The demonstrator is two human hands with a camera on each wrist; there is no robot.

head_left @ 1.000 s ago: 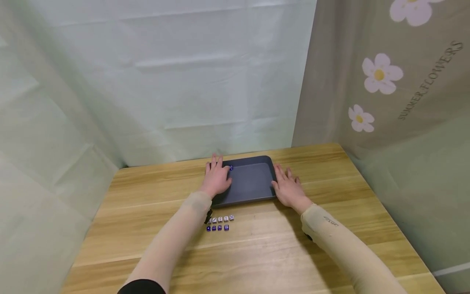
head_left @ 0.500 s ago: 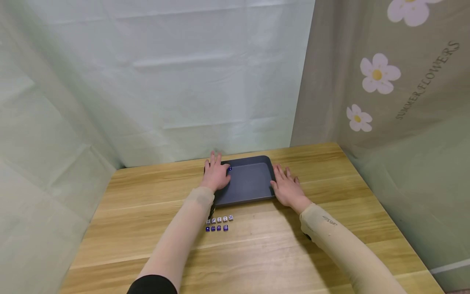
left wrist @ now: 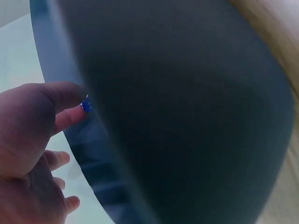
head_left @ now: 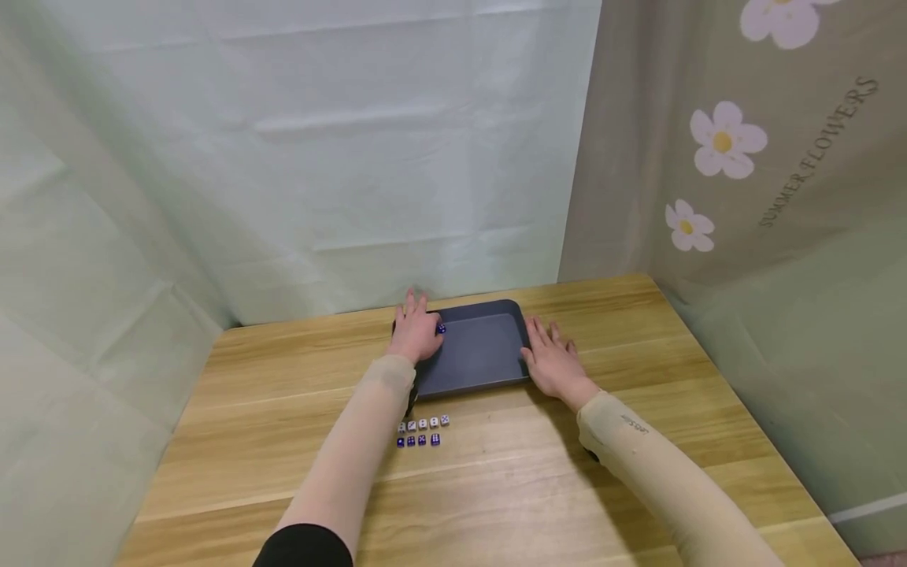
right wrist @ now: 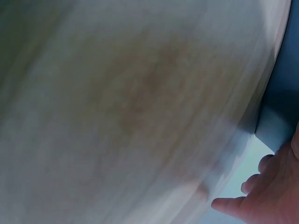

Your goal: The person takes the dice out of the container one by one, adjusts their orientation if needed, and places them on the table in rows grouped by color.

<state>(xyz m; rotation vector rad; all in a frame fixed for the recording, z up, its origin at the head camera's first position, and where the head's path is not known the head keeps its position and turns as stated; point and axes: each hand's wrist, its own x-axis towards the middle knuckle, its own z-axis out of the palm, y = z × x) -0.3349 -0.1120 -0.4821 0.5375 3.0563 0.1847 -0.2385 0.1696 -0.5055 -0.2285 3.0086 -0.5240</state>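
Note:
My left hand (head_left: 416, 332) reaches over the left side of a dark grey tray (head_left: 482, 346). Its thumb and index finger pinch a small blue die (head_left: 441, 328), which also shows as a blue cube (left wrist: 86, 104) between the fingertips in the left wrist view. The other fingers extend over the tray's far left corner. My right hand (head_left: 555, 364) lies along the tray's right wall, fingers straight, pointing away from me. In the right wrist view, part of that hand (right wrist: 275, 196) appears beside the tray's side (right wrist: 280, 102).
In front of the tray, a row of several white dice (head_left: 423, 424) lies on the wooden table (head_left: 510, 488). Nearer to me is a row of several blue dice (head_left: 421, 440). A pale curtain (head_left: 397, 157) hangs behind the table's back edge.
My left thumb has closed toward the index finger, and the blue die between them has shifted slightly nearer to me. The right hand keeps its place at the tray's side.

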